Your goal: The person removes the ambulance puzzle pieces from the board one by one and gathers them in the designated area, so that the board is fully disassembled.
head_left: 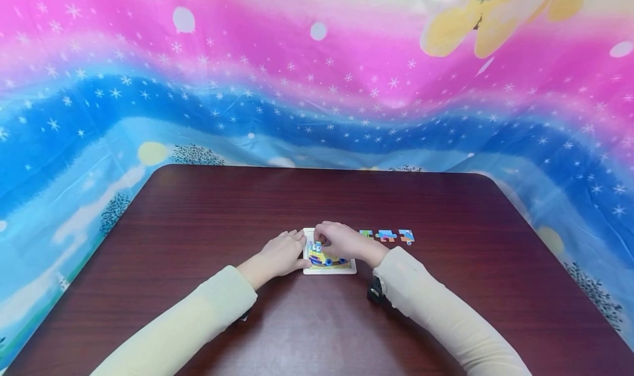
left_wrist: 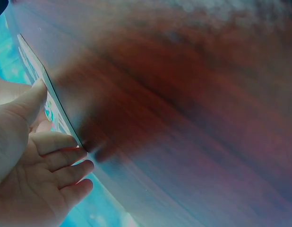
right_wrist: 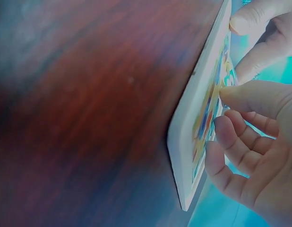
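A small white-framed jigsaw puzzle (head_left: pixel 330 272) lies on the table, its picture showing a yellow vehicle with blue wheels. My left hand (head_left: pixel 282 253) rests at the frame's left side, fingers fairly straight, with the thumb on the lower left edge; the left wrist view shows this thumb (left_wrist: pixel 36 97) on the rim. Over the upper part of the puzzle, my right hand (head_left: pixel 343 240) pinches a puzzle piece (right_wrist: pixel 229 71) with eyes on it between thumb and fingers. That piece looks slightly tilted against the board. The right hand covers much of the puzzle's upper right.
Three loose puzzle pieces lie in a row right of the frame: a green one (head_left: pixel 366 234), a middle one (head_left: pixel 386 235) and a blue-orange one (head_left: pixel 406 235). The dark brown table (head_left: pixel 238 200) ends at a colourful cloth (head_left: pixel 297 101) behind it.
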Motion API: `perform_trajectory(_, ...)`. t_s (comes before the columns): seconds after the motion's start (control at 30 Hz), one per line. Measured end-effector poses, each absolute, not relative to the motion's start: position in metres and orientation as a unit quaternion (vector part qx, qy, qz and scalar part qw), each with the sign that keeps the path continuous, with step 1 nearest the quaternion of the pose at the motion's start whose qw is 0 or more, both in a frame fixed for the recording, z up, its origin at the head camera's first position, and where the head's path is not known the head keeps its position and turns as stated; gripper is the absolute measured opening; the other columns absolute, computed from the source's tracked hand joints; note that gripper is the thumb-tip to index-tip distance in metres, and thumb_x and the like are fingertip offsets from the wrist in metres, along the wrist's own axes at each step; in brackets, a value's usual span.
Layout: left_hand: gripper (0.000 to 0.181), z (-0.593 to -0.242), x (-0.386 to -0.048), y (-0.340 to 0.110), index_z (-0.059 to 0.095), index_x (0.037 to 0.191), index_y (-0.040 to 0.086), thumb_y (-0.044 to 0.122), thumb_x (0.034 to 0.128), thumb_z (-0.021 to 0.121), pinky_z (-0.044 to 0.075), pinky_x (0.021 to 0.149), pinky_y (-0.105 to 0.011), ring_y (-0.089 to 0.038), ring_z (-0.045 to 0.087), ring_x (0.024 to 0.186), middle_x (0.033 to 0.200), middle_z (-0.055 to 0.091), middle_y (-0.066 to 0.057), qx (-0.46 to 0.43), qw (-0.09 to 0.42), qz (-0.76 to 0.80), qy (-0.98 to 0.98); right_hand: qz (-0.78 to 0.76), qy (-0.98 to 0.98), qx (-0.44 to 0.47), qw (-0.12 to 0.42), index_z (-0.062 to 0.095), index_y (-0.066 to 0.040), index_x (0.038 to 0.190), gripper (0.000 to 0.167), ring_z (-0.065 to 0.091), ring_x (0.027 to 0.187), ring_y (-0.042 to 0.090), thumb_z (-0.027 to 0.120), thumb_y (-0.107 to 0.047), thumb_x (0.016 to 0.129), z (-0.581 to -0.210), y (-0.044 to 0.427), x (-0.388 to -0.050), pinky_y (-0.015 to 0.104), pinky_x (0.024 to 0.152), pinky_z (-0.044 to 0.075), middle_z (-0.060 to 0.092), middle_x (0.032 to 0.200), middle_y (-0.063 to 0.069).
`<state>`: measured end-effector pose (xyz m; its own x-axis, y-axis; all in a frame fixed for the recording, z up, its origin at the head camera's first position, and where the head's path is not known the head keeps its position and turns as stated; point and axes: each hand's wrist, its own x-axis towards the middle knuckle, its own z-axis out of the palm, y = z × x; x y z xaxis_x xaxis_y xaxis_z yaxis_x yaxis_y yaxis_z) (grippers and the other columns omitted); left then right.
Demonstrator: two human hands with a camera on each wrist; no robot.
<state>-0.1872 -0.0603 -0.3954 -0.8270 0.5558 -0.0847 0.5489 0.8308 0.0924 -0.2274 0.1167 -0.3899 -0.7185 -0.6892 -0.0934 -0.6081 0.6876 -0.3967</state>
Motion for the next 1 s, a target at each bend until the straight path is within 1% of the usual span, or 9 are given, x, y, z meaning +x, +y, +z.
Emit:
perform_trajectory(0.23, 0.065, -0.396, -0.188, -0.06, 0.05, 0.127, -0.007, 0.042, 0.0856, 0.062, 0.03, 0.104, -0.04, -0.031, 0.04, 0.125, 0.135, 0.045, -0.018, 0.287, 0.056, 0.033, 0.956, -0.159, 0.914, -0.357, 0.106, 0.057, -0.01, 0.091, 0.017, 0.044, 0.069, 0.012, 0.067, -0.002, 0.079, -0.39, 0.115, -0.228, 0.026, 0.059, 0.04, 0.049, 0.08, -0.001)
perform_trajectory(0.43, 0.066, -0.395, -0.188, -0.06, 0.049, 0.128, -0.007, 0.043, 0.0861, 0.061, 0.029, 0.105, -0.039, -0.031, 0.039, 0.126, 0.136, 0.044, -0.018, 0.283, 0.063, 0.033, 0.957, -0.186, 0.909, -0.36, 0.101, 0.06, -0.009, 0.092, 0.018, 0.047, 0.07, 0.012, 0.066, 0.0, 0.077, -0.389, 0.119, -0.228, 0.025, 0.061, 0.043, 0.052, 0.082, -0.001)
perform_trajectory(0.53, 0.066, -0.396, -0.188, -0.059, 0.049, 0.128, -0.007, 0.043, 0.0861, 0.061, 0.029, 0.105, -0.039, -0.031, 0.039, 0.126, 0.136, 0.043, -0.018, 0.281, 0.066, 0.035, 0.957, -0.199, 0.905, -0.364, 0.094, 0.061, -0.008, 0.093, 0.017, 0.05, 0.072, 0.012, 0.066, 0.0, 0.078, -0.389, 0.123, -0.229, 0.023, 0.062, 0.045, 0.054, 0.085, -0.001)
perform_trajectory(0.77, 0.066, -0.395, -0.187, -0.06, 0.049, 0.128, -0.007, 0.042, 0.0862, 0.061, 0.03, 0.105, -0.039, -0.031, 0.039, 0.126, 0.136, 0.043, -0.018, 0.284, 0.063, 0.035, 0.956, -0.21, 0.909, -0.348, 0.09, 0.062, -0.009, 0.098, 0.021, 0.053, 0.074, 0.009, 0.066, -0.003, 0.079, -0.385, 0.141, -0.23, 0.021, 0.063, 0.048, 0.056, 0.092, -0.003)
perform_trajectory(1.0, 0.065, -0.394, -0.186, -0.06, 0.049, 0.128, -0.007, 0.042, 0.0866, 0.061, 0.03, 0.105, -0.038, -0.031, 0.039, 0.126, 0.137, 0.042, -0.018, 0.286, 0.064, 0.033, 0.955, -0.209, 0.911, -0.349, 0.066, 0.062, -0.009, 0.097, 0.02, 0.053, 0.072, 0.009, 0.067, -0.003, 0.079, -0.379, 0.168, -0.226, 0.023, 0.064, 0.048, 0.057, 0.09, -0.002)
